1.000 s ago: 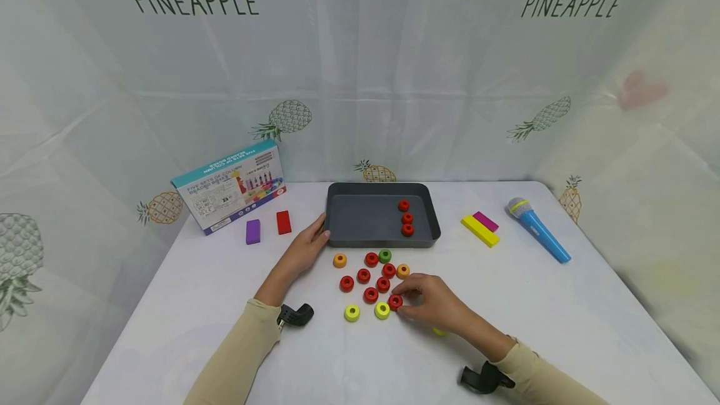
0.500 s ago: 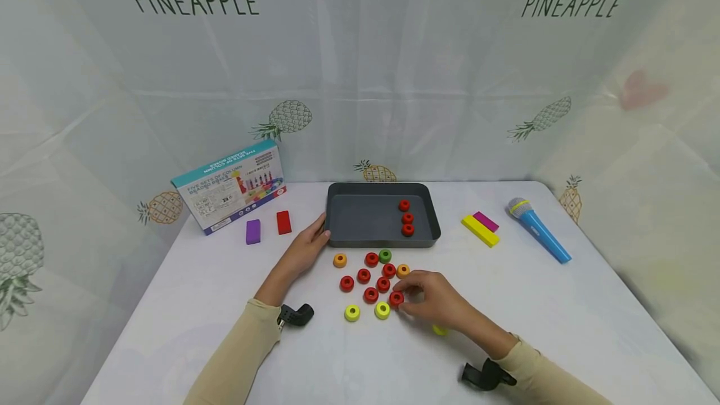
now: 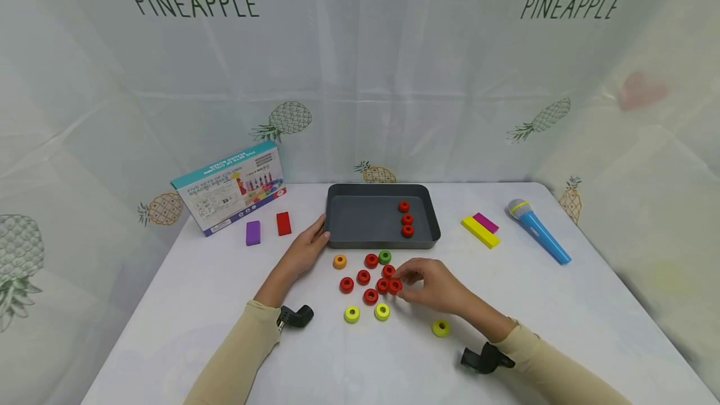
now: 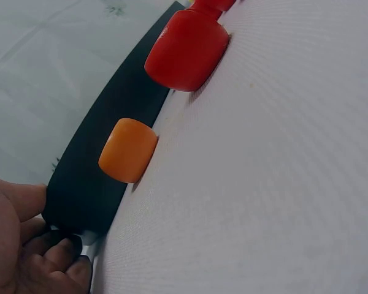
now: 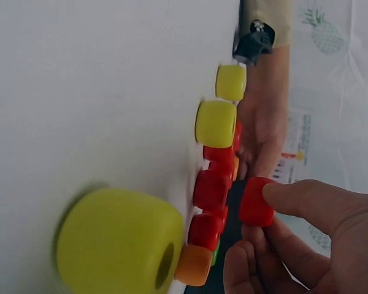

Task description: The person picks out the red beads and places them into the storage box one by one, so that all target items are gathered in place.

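My right hand (image 3: 434, 285) pinches a red bead (image 5: 256, 202) between thumb and fingers, held off the white table in the right wrist view. Beneath and left of it lie several loose red beads (image 3: 363, 277), a green bead (image 3: 385, 257) and yellow beads (image 3: 352, 314). An orange bead (image 5: 194, 265) shows in the right wrist view but is hidden behind the right hand in the head view. My left hand (image 3: 306, 247) holds the dark grey tray (image 3: 365, 220) at its near left corner, thumb on the wall and fingers curled at the corner. Three red beads (image 3: 407, 219) stand in a column inside the tray.
A printed toy box (image 3: 230, 189) leans at the back left, near a purple block (image 3: 253, 233) and a red block (image 3: 284, 223). Right of the tray lie a yellow bar (image 3: 480, 232), a magenta block (image 3: 486, 222) and a blue toy microphone (image 3: 540, 231). A curtain hangs behind.
My right hand has lifted the red bead and moved slightly away from me, toward the tray. A yellow bead near its wrist is now uncovered. The left hand and tray stay put.
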### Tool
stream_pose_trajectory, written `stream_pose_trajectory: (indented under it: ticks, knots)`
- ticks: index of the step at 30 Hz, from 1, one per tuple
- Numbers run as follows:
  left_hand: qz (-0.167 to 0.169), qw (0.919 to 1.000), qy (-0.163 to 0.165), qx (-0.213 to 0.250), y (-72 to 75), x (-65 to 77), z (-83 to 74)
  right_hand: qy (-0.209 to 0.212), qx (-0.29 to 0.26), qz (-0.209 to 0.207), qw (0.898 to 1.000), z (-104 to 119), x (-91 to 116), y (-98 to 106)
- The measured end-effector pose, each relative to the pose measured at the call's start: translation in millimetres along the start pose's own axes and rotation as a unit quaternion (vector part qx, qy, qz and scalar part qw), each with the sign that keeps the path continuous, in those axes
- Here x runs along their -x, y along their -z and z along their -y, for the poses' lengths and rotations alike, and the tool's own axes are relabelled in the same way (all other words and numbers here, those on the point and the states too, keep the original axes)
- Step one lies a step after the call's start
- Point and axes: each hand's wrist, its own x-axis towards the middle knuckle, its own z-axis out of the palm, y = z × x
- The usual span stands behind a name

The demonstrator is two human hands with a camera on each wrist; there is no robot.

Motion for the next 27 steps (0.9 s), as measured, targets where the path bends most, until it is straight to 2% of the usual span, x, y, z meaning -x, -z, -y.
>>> stream_pose_trajectory:
  ticks: [5,27]
  knots:
    - [-0.004,1.0,-0.003,-0.001,0.7,0.9,-1.1,0.011,0.002,0.001,1.0,0,-5,3]
    - [-0.004,1.0,-0.002,0.005,-1.4,2.4,-0.9,0.003,0.004,-0.019,1.0,1,-29,18]
